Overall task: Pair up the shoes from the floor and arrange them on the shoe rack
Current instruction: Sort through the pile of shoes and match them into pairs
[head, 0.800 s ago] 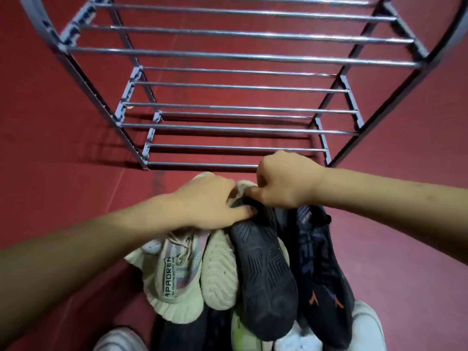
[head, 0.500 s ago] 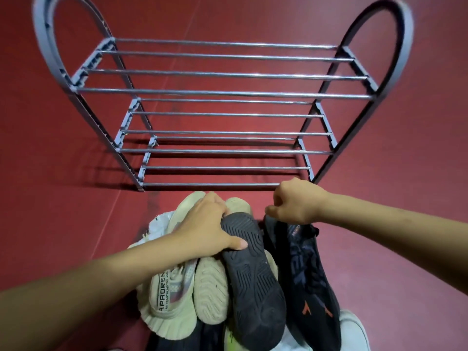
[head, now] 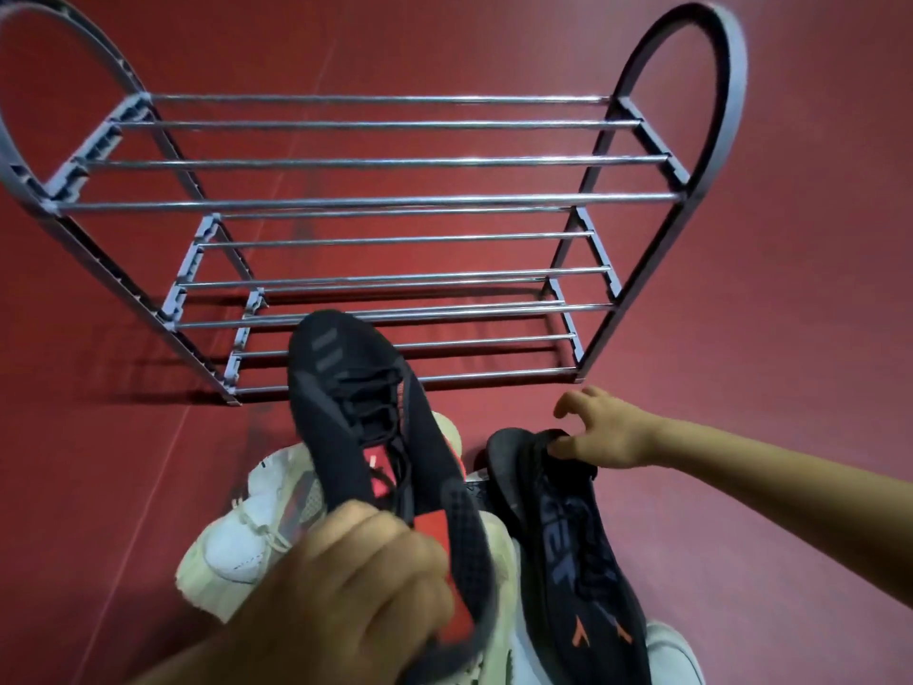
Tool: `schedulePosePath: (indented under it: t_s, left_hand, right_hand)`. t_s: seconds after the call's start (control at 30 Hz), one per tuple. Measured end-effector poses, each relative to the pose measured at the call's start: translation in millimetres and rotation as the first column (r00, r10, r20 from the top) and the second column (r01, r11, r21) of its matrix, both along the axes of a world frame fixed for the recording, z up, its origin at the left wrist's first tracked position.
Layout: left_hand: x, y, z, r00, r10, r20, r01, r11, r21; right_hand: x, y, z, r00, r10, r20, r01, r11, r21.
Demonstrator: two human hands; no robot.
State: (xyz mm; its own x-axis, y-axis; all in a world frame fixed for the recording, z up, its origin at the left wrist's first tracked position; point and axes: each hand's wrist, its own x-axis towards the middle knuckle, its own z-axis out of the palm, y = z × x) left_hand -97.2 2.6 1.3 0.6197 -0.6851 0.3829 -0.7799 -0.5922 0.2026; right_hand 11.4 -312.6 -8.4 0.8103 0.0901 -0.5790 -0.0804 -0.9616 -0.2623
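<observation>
Lifted off the pile since half a second ago, the black shoe (head: pixel 365 427) now hangs upright in the air, toe toward the shoe rack (head: pixel 385 205), where before it lay sole-up among the others. The left hand (head: pixel 355 595) has its grip closed round the heel collar, fingers curled over the rim. The right hand (head: pixel 600 432) pinches the toe end of the second black shoe (head: pixel 568 551), which lies on the pile beside the white sneakers (head: pixel 247 531) on the red floor (head: pixel 741 338); its other fingers are spread loose.
</observation>
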Motion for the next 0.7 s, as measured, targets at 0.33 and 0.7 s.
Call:
schedulePosePath:
  t_s: [0.33,0.7]
  left_hand:
    - [5.8,6.6,-14.6,0.887,-0.058,-0.458,0.042,0.998,-0.045]
    - [13.7,9.9,-20.3,0.87,0.3,-0.392,-0.398,0.896,-0.197]
  right_hand:
    - [-24.8,-19.7,-21.4,0.932,-0.245,-0.267,0.333,0.869,0.365]
    - [-20.4,-26.3,21.6,0.636,-0.752,-0.175,0.462,0.189,0.867]
